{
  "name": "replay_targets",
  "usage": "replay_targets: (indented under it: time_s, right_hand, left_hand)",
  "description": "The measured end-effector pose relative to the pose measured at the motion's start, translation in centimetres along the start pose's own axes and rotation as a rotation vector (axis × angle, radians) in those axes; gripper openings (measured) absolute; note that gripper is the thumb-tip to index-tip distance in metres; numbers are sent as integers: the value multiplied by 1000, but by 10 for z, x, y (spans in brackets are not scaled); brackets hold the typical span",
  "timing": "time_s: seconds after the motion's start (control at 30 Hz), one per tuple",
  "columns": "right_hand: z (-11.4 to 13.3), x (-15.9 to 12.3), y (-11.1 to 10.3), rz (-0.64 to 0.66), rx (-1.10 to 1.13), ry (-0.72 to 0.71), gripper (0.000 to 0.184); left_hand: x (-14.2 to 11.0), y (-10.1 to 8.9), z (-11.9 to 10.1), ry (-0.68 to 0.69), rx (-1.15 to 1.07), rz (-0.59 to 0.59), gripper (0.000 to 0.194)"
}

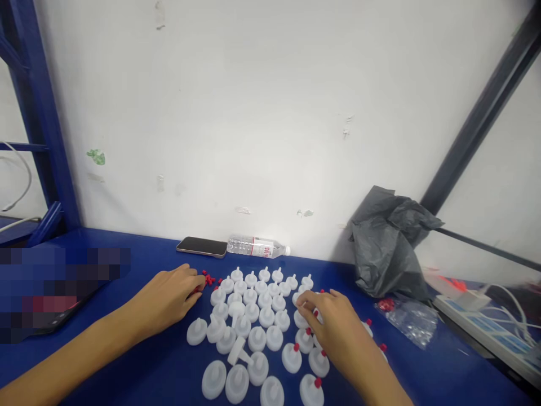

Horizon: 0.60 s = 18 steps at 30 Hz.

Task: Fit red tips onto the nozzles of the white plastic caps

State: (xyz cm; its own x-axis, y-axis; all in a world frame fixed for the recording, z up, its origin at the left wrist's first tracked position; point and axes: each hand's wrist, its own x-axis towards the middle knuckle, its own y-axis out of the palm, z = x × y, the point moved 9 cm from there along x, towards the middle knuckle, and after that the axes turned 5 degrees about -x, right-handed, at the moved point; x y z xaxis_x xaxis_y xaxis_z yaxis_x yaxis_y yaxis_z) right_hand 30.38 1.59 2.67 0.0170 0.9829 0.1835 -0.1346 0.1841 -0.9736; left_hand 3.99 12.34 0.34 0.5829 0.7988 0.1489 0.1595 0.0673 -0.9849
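On the blue table stand many white plastic nozzle caps (266, 316), round-based with a narrow spout on top. My left hand (175, 296) is at their left edge, fingers curled and closed, with a bit of red showing between them. Beside its fingertips lies a small pile of red tip caps (209, 279). My right hand (332, 321) reaches over the right-hand rows, thumb and fingers bent together at a white nozzle cap; what they pinch is hidden. Several nozzle caps around this hand carry a red tip, such as the capped nozzle (291, 358) to its left.
A phone (202, 247) and a clear water bottle (257, 247) lie along the wall. To the right are a grey plastic bag (386, 242), a clear bag (412, 321) and a power strip (490, 332). A blue metal post (48, 113) rises at left.
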Motion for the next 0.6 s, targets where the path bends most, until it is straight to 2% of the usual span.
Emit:
replay_targets:
  time_s: [0.2,0.43,0.6]
  right_hand:
    - [0,-1,-1,4,-2,16,24]
    - [5,1,2,36,-15,-34,25]
    - [2,-3,-1,-36,11,-5,29]
  left_hand:
    - [-1,-4,-5,16,1,-20,25]
    - [-1,-1,-7,43,8,-22,30]
    - [1,-2,-8,37,-5,-42,34]
